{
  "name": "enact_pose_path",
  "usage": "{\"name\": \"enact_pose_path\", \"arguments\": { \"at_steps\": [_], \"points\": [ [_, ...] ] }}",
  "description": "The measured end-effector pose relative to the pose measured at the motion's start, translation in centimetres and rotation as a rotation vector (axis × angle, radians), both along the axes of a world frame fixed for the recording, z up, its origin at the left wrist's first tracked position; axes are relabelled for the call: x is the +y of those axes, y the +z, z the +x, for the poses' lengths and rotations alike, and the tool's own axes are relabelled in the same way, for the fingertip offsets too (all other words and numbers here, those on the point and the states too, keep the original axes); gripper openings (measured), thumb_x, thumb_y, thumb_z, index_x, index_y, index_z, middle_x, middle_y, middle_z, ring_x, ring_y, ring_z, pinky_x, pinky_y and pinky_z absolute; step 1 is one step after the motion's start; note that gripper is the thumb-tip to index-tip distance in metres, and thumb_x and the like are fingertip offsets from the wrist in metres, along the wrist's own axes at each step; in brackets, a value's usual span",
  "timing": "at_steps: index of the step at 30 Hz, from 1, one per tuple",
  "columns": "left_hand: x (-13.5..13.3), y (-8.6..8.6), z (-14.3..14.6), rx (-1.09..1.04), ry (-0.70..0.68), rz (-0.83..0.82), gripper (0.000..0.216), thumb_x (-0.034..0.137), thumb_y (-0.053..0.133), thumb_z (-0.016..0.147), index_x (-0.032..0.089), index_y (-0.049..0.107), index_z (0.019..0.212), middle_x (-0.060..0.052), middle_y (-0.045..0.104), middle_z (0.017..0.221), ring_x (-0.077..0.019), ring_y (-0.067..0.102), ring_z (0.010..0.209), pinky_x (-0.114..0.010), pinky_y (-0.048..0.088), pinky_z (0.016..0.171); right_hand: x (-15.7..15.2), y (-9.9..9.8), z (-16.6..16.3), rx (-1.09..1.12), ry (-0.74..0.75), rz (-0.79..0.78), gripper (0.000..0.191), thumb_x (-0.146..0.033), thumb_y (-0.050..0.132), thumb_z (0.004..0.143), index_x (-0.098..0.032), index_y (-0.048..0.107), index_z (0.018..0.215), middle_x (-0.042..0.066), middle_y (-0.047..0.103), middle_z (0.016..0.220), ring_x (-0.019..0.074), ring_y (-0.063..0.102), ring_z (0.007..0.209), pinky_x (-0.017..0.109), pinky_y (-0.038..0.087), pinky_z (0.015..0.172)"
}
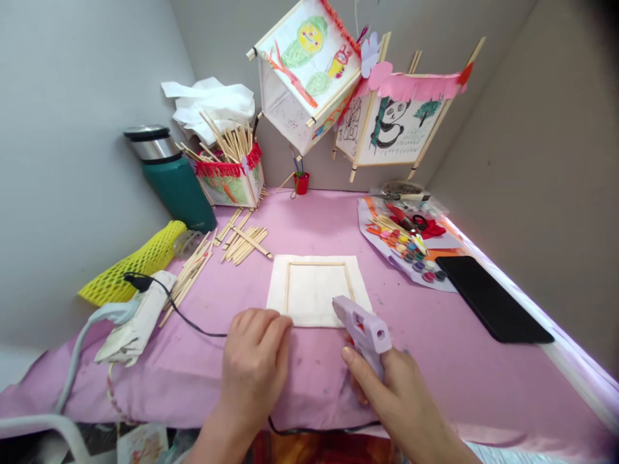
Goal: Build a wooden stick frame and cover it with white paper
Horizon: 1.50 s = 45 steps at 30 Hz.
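Note:
My right hand (394, 386) is wrapped round the grip of a lilac hot glue gun (362, 322), whose nozzle points away over the right side of a white sheet (316, 296). Thin wooden sticks (316, 263) lie on this sheet along its far, left and right sides, forming part of a frame. My left hand (256, 354) is closed at the sheet's near left corner. Its fingertips are curled out of sight, so whatever they pinch is hidden. A black cord (319, 430) runs along the table's near edge between my arms.
Loose sticks (245, 245), a power strip (138, 319), a yellow mesh sleeve (133, 264) and a teal bottle (176, 183) stand or lie left. Right are a phone (491, 296) and paint pots (416, 258). Picture lanterns (309, 64) hang above the back; a stick-filled box (227, 183) stands below.

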<state>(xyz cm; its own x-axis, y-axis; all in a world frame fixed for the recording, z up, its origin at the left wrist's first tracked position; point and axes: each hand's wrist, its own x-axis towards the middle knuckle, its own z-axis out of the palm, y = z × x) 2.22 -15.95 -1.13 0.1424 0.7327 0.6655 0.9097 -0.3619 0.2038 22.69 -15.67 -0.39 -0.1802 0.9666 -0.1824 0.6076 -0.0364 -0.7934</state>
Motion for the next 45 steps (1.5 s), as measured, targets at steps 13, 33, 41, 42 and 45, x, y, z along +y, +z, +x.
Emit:
{"name": "enact_pose_path", "arguments": {
  "at_steps": [13,33,41,42,45],
  "points": [
    [0.0,-1.0,1.1,0.099,-0.052,-0.108,0.022,0.009,0.053,0.085,0.015,0.062,0.105,-0.008,0.066,0.096,-0.0235,0.054,0.089,-0.043,0.046,0.080,0.0,-0.1,0.0,0.090,-0.030,0.028,0.034,-0.050,0.050,0.087,-0.021,0.066,0.077,0.002,0.061,0.058,0.0210,0.058,0.061,0.030,0.043,0.060],
    [0.6,0.3,1.0,0.020,-0.038,-0.077,0.028,0.013,0.054,0.084,0.020,0.062,0.110,-0.009,0.066,0.099,-0.0247,0.055,0.092,-0.045,0.042,0.084,-0.4,1.7,-0.9,0.403,-0.085,-0.070,0.046,-0.057,0.047,0.087,-0.015,0.066,0.087,0.005,0.065,0.072,0.0189,0.060,0.069,0.027,0.048,0.066],
    [-1.5,2.8,4.3,-0.863,-0.452,-0.645,0.019,0.036,0.051,0.089,0.022,0.057,0.099,-0.003,0.064,0.088,-0.0149,0.061,0.077,-0.026,0.052,0.069,0.3,2.5,-4.4,0.646,-0.217,-0.036,0.050,-0.057,0.047,0.088,-0.019,0.059,0.120,0.008,0.059,0.124,0.0224,0.050,0.120,0.031,0.040,0.100],
    [-1.6,2.9,4.7,-0.987,-0.467,-0.726,0.023,0.041,0.052,0.088,0.021,0.056,0.099,-0.002,0.063,0.084,-0.0140,0.060,0.072,-0.026,0.052,0.066,0.7,2.8,-4.9,0.680,-0.185,-0.034,0.048,-0.055,0.045,0.089,-0.019,0.059,0.118,0.008,0.060,0.123,0.0215,0.051,0.119,0.031,0.040,0.101],
    [-0.9,3.1,4.4,-1.189,-0.379,-0.880,0.037,0.051,0.054,0.084,0.019,0.054,0.101,0.003,0.054,0.066,-0.0097,0.050,0.053,-0.021,0.043,0.047,1.7,3.3,-5.7,0.697,-0.052,-0.010,0.042,-0.051,0.042,0.092,-0.019,0.060,0.113,0.007,0.063,0.117,0.0198,0.054,0.115,0.030,0.040,0.100]
  ]
}}
